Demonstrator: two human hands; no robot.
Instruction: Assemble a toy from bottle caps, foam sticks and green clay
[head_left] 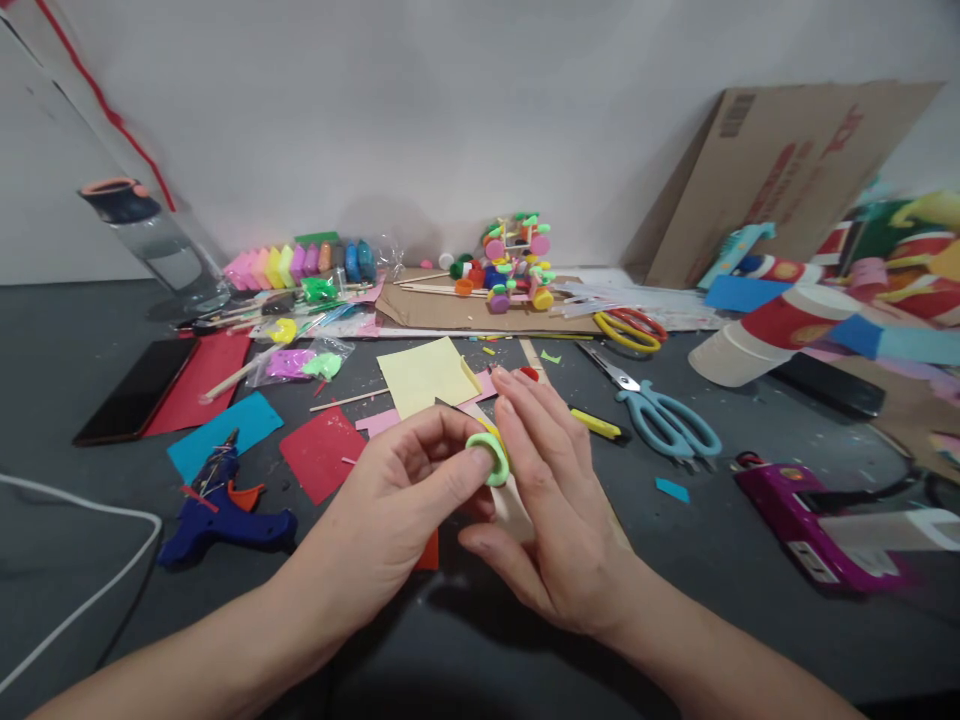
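My left hand (409, 500) pinches a small light green ring-shaped piece (496, 474) between thumb and fingers, above the dark table. A bit of yellow shows at the piece's upper edge. My right hand (559, 490) is beside it on the right, its fingers extended upward and its fingertips close to the green piece. The right thumb is apart from the other fingers. Behind the hands lie a pale yellow paper square (421, 375) and pink paper strips. A yellow cutter (598, 424) is just to the right of my right fingers.
On the left are a blue glue gun (225, 515), a phone (137, 392), red paper (324, 452) and a bottle (161, 245). Blue scissors (660, 410), paper cups (772, 335) and a purple power strip (817, 530) are on the right. A colourful model (519, 262) stands at the back.
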